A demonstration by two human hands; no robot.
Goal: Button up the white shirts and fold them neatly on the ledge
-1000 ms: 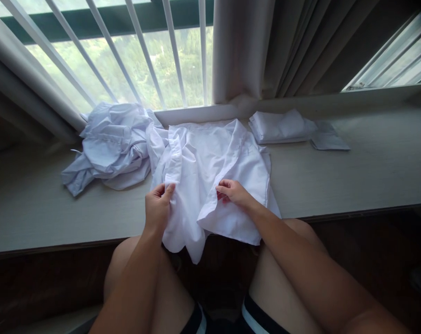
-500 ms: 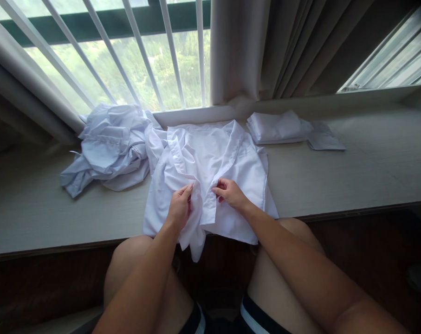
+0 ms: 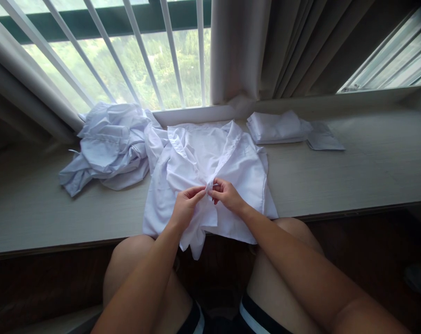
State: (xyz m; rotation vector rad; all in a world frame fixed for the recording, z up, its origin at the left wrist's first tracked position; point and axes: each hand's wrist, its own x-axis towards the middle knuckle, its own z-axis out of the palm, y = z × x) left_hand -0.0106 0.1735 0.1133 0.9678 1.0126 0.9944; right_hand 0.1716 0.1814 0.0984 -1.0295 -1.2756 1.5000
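2 bare hands meet near the middle of a white shirt (image 3: 243, 167), which lies spread on the desk (image 3: 307, 178), its neck opening away from the person and a pointed tail of its hem hanging over the near edge. The left hand (image 3: 188, 204) has thumb and fingers pinched on 1 front edge of the shirt; the right hand (image 3: 227, 195) is pinched on the opposite front edge, the 2 sets of fingertips so close that any small detail between them is too small to tell.

The cloth looks thin, light and soft, to judge by its fine creases and the drooping tail, so it should weigh little and fold wherever it is unsupported. It seems hardly fragile, but a smooth weave could slide on the desk. The best hold is probably the strip along each front edge, likely firmer than the loose panels; a thumb and 1 or 2 fingers should do, since a hard tug would drag the whole front.

Left of the shirt, seeming to touch it, sits a crumpled white garment (image 3: 109, 144); to the shirt's upper right lies a folded white cloth (image 3: 278, 127).
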